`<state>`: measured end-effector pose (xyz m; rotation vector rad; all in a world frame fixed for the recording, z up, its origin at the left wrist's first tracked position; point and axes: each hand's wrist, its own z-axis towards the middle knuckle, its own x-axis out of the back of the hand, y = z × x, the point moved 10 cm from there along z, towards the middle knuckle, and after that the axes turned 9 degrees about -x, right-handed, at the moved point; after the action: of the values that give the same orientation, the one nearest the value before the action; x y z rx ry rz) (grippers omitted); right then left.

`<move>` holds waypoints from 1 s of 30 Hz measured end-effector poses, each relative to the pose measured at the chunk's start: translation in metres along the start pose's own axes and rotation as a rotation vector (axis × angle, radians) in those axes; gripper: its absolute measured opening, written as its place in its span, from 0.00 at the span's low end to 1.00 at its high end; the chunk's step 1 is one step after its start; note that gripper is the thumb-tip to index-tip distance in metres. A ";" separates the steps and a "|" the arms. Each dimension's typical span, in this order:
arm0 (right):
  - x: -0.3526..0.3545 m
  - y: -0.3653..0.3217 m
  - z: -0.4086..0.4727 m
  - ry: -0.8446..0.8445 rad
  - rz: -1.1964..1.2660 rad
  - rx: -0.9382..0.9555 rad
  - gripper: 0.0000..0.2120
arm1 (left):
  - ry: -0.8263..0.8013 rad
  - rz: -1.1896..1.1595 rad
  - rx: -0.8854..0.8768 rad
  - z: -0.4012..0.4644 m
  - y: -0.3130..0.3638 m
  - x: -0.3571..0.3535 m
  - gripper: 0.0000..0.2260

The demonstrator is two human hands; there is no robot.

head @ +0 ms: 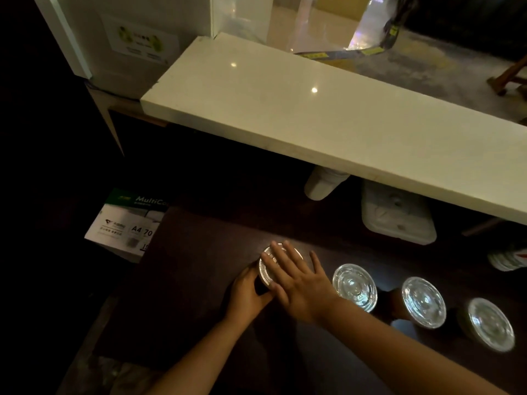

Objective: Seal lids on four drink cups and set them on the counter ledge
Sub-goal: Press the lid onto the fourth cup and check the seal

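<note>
A row of drink cups with clear plastic lids stands on the dark lower table [194,280]. My left hand [248,295] is wrapped around the side of the leftmost cup [266,270]. My right hand [296,280] lies flat on that cup's lid, fingers spread, covering most of it. To the right stand three more lidded cups: the second cup [355,286], the third cup [423,302] and the fourth cup [490,323]. The white counter ledge [313,115] runs above and behind them with no cup on it.
A box of A4 paper [128,223] sits left of the table. Under the ledge are a white stack of cups [322,183] and white foam containers [399,220]. A white cabinet [122,38] stands at the ledge's left end.
</note>
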<state>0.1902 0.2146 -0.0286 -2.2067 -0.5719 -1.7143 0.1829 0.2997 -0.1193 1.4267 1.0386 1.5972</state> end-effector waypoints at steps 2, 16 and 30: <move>-0.004 0.001 0.003 -0.022 -0.032 0.004 0.28 | -0.003 0.016 0.011 0.000 -0.002 0.000 0.25; 0.087 -0.002 -0.021 0.385 0.453 -0.021 0.23 | -0.021 -0.211 -0.056 0.004 0.041 0.041 0.22; 0.113 0.011 -0.003 0.125 2.007 -0.365 0.13 | 0.012 0.110 -0.468 0.053 0.230 0.182 0.25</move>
<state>0.2172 0.2184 0.0817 -1.3660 1.5600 -0.6374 0.2138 0.3800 0.1662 1.1673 0.5456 1.7836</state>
